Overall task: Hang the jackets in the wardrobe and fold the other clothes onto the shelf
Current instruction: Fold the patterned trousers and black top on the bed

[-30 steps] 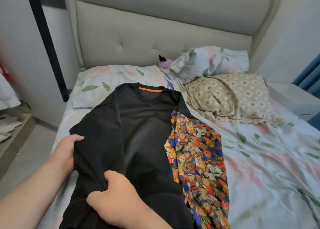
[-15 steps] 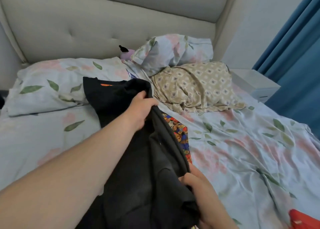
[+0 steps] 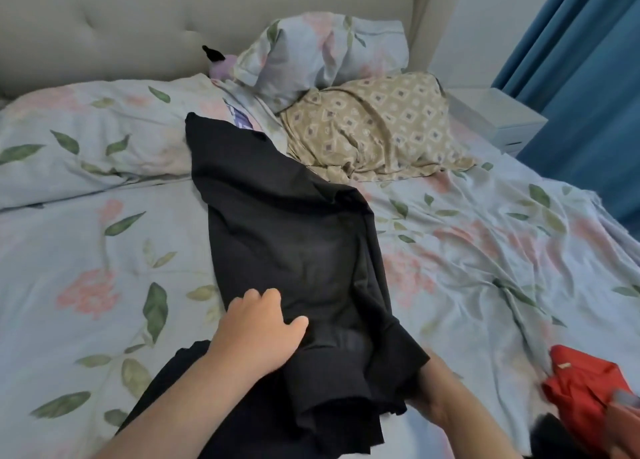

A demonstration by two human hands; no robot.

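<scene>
A black shirt (image 3: 287, 236) lies on the floral bed sheet (image 3: 86, 268), folded lengthwise into a long strip that runs from the pillows toward me. My left hand (image 3: 256, 330) rests on its lower left part, thumb spread out over the fabric. At the shirt's lower right edge my right hand (image 3: 436, 399) grips the hem, its fingers hidden under the cloth. The colourful bear-print garment is hidden beneath the black shirt. A red garment (image 3: 585, 399) lies crumpled at the bottom right.
A beige diamond-patterned cloth (image 3: 374, 129) is bunched near the headboard (image 3: 138, 25), beside two floral pillows (image 3: 79, 139) and a small purple plush (image 3: 219, 68). A white nightstand (image 3: 495, 115) and blue curtains (image 3: 588, 77) stand to the right of the bed.
The shirt's side has been folded over and laid flat, covering the bear-print garment. My left hand released the fold and moved back down onto the lower shirt. The view shifted right.
</scene>
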